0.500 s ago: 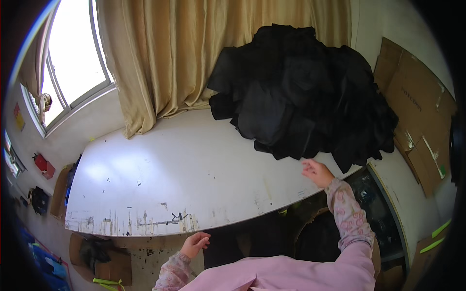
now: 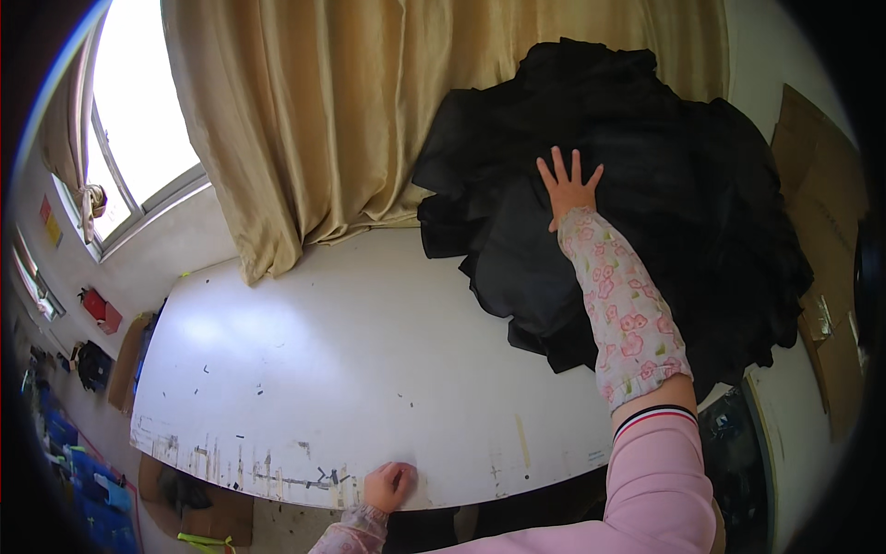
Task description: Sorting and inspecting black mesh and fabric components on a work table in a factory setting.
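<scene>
A large heap of black fabric pieces (image 2: pixel 517 249) is piled on the far right part of the white table (image 2: pixel 332 369). My right hand (image 2: pixel 569 192) rests on the upper middle of this heap, fingers spread wide and nothing gripped. A floral sleeve cover runs up that forearm. At the table's near edge, my left hand (image 2: pixel 389 486) is loosely curled with its fingers folded in; nothing shows in it.
Beige curtains (image 2: pixel 341 120) hang behind the table, next to a bright window (image 2: pixel 143 83) at the left. Flattened cardboard (image 2: pixel 821 203) leans against the wall at right. Beneath the table's left end is a brown box (image 2: pixel 226 517). Small dark scraps (image 2: pixel 323 478) dot the tabletop.
My right hand has reached forward from the near edge of the heap onto its upper middle, spreading its fingers. My left hand has come onto the table edge. The view has shifted slightly.
</scene>
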Demonstrator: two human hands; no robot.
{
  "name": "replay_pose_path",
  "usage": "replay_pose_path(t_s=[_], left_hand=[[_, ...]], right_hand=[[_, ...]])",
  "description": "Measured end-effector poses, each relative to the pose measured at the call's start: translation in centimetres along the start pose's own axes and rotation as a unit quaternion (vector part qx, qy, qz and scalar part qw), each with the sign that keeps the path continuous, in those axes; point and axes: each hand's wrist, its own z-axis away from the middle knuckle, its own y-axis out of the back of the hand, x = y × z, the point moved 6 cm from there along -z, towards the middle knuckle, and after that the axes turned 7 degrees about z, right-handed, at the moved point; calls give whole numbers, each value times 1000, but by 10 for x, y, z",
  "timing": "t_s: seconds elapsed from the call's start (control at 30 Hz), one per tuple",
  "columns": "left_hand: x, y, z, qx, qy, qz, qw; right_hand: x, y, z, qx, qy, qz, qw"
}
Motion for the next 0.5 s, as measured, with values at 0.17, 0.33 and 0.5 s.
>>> replay_pose_path(t_s=[0.17,0.33,0.5], left_hand=[[-2,4,-1,-13,36,-8,999],[2,1,-8,-24,39,-9,999],[-1,-2,-5,-13,49,19,999]], right_hand=[[9,-40,-48,-45,-107,12,993],[1,-71,-69,-7,-90,65,994],[8,-77,-59,30,-18,-100,994]])
